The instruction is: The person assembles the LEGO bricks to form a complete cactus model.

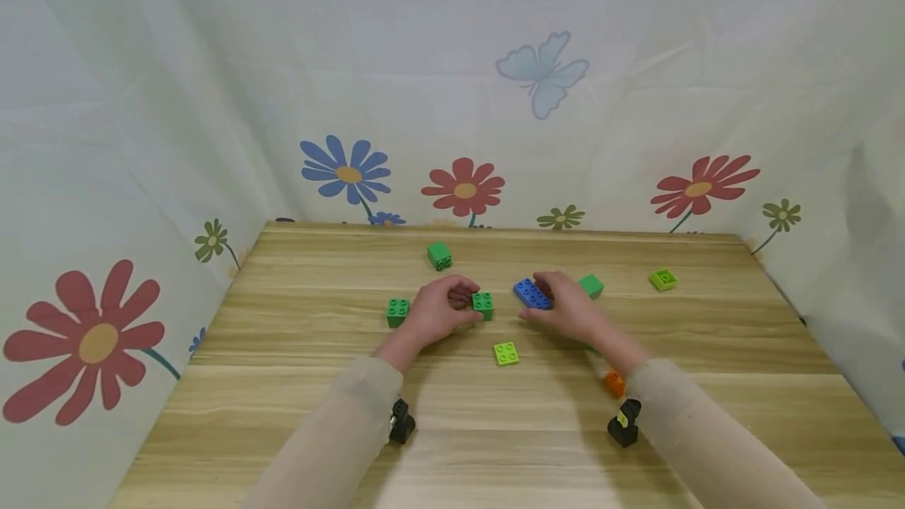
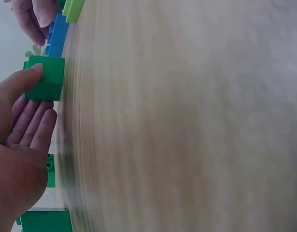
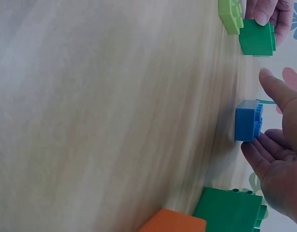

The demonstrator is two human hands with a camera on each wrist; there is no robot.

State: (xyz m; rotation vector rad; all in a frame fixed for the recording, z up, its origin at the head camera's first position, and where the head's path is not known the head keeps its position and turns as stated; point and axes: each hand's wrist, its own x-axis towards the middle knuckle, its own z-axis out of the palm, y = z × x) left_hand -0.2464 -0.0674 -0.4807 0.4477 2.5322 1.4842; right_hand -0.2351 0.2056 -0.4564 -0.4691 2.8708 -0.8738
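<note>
My left hand [image 1: 440, 311] holds a green toy brick [image 1: 483, 305] by its side, with the thumb against one face and the fingers on another. The left wrist view shows that green brick [image 2: 45, 78] standing on the wooden table, thumb on its near face. My right hand [image 1: 566, 306] is spread around a blue brick [image 1: 532, 294], studs up. In the right wrist view its fingers lie right at the end of the blue brick [image 3: 247, 121], while the thumb stands apart from it. A lime brick [image 1: 505, 353] lies between the hands, nearer to me.
Another green brick [image 1: 398, 313] sits left of my left hand, and one more green brick [image 1: 439, 256] farther back. Beyond the right hand are a green brick [image 1: 591, 286] and a lime brick [image 1: 663, 280]. An orange brick [image 1: 614, 383] lies by the right sleeve. A flowered curtain [image 1: 452, 85] borders the table.
</note>
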